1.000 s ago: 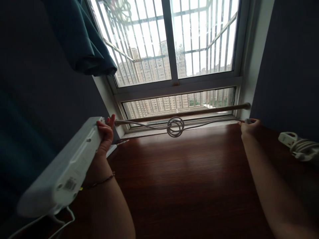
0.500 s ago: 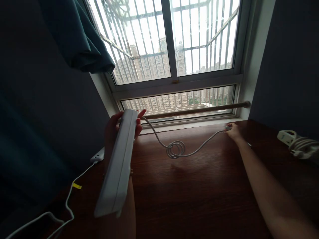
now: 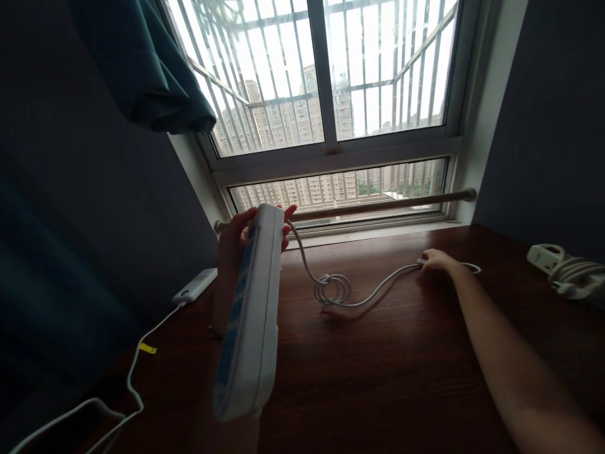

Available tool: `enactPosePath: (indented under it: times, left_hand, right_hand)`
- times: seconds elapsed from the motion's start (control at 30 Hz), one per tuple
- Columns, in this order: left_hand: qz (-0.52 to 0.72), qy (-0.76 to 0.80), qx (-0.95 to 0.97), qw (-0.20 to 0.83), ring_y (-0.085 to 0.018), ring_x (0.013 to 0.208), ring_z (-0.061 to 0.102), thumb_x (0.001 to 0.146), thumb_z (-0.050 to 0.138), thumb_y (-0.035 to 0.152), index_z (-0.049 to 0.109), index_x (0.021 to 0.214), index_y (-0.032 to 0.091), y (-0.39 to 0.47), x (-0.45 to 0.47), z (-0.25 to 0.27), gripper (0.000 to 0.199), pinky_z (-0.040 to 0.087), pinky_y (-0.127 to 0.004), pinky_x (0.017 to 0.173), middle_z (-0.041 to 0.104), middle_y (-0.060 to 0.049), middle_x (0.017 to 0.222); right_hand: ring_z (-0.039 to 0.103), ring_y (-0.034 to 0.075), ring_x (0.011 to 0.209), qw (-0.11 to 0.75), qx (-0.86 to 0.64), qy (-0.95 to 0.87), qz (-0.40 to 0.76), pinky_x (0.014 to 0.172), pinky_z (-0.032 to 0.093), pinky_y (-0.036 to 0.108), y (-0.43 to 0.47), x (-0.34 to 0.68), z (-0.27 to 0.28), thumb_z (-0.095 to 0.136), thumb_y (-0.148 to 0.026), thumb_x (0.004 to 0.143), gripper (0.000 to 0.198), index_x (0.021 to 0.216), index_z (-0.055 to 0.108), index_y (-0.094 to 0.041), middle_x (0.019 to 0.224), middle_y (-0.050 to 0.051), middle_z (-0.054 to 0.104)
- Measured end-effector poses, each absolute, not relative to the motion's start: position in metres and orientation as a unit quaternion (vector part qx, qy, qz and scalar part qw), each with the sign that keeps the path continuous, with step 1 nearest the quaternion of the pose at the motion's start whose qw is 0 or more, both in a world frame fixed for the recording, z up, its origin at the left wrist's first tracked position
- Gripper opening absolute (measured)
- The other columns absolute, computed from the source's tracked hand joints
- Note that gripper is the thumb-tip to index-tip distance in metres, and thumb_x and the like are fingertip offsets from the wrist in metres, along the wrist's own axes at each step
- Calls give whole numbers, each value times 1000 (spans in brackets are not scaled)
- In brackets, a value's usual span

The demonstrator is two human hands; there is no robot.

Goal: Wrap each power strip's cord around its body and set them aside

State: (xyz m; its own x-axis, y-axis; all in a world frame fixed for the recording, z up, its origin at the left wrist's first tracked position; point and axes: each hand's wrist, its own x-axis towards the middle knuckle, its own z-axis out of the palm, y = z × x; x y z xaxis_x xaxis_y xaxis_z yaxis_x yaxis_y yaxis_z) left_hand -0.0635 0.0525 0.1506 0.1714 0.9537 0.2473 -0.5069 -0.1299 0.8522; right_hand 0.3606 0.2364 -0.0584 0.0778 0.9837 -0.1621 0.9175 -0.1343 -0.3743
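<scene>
My left hand (image 3: 239, 230) is closed around the far end of a white power strip (image 3: 267, 302), whose blue socket face is turned to the left. The strip is held up above the desk, its near end toward me. From its far end runs a white power cord (image 3: 302, 252), which makes a loose coil (image 3: 332, 289) in the middle and goes on to the right. There my right hand (image 3: 437, 260) grips the cord low over the desk, fingers pinched; whether its plug is in the fingers is hidden. A short bit of white cable shows just beyond that wrist.
A white power bank-like box (image 3: 196, 285) with a white cable (image 3: 135, 378) and a yellow tag (image 3: 148, 348) lies at the left. Another power strip (image 3: 543, 257) with wound cord sits at the right edge. A barred window (image 3: 331, 151) and curtain (image 3: 161, 88) rise behind the brown desk (image 3: 368, 378).
My left hand has shifted right with the power strip, which has turned so its blue sockets show. My right hand has lowered slightly toward the desk with the cord.
</scene>
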Motion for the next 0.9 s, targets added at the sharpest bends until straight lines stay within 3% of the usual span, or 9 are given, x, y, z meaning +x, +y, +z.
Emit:
enactPosePath:
  times: [0.23, 0.47, 0.6, 0.7, 0.8, 0.9]
  left_hand:
    - [602, 207, 421, 646, -14, 63, 67, 84, 43, 31, 55, 105, 6, 53, -69, 148, 34, 58, -24, 55, 62, -18, 116]
    - [602, 220, 408, 650, -14, 60, 66, 85, 40, 30, 55, 106, 6, 47, -64, 152, 35, 58, -25, 54, 65, -18, 110]
    - [606, 216, 423, 638, -14, 62, 67, 86, 39, 29, 55, 105, 6, 45, -64, 152, 33, 57, -24, 55, 64, -18, 112]
    - [614, 197, 436, 628, -14, 65, 67, 86, 40, 29, 56, 102, 7, 45, -62, 149, 32, 57, -23, 56, 63, -15, 116]
    - [637, 176, 436, 611, -13, 64, 66, 86, 41, 29, 57, 100, 7, 44, -59, 146, 31, 56, -21, 55, 61, -16, 119]
    - [659, 158, 427, 599, -13, 63, 66, 84, 43, 30, 57, 99, 6, 44, -59, 146, 32, 55, -20, 53, 62, -16, 117]
  right_hand:
    - [61, 12, 68, 17, -688, -663, 294, 67, 49, 27, 225, 355, -55, 67, -20, 75, 15, 84, 61, -10, 76, 2, 64]
    - [61, 14, 68, -19, -675, -675, 298, 64, 48, 28, 218, 350, -45, 72, -18, 64, 23, 84, 64, -10, 76, 3, 65]
    - [61, 25, 84, 19, -655, -713, 249, 72, 46, 31, 213, 325, -12, 77, -18, 52, 40, 89, 66, -8, 87, 11, 67]
    - [57, 25, 101, 74, -584, -773, 238, 82, 43, 29, 201, 279, 14, 72, -34, 64, 50, 107, 63, -10, 108, 13, 63]
    - [61, 19, 92, 59, -479, -825, 294, 77, 44, 23, 182, 219, 18, 71, -45, 64, 55, 109, 64, -15, 103, 7, 67]
    - [62, 19, 74, 10, -423, -843, 332, 64, 43, 23, 167, 173, -1, 81, -40, 45, 56, 94, 71, -13, 84, 5, 70]
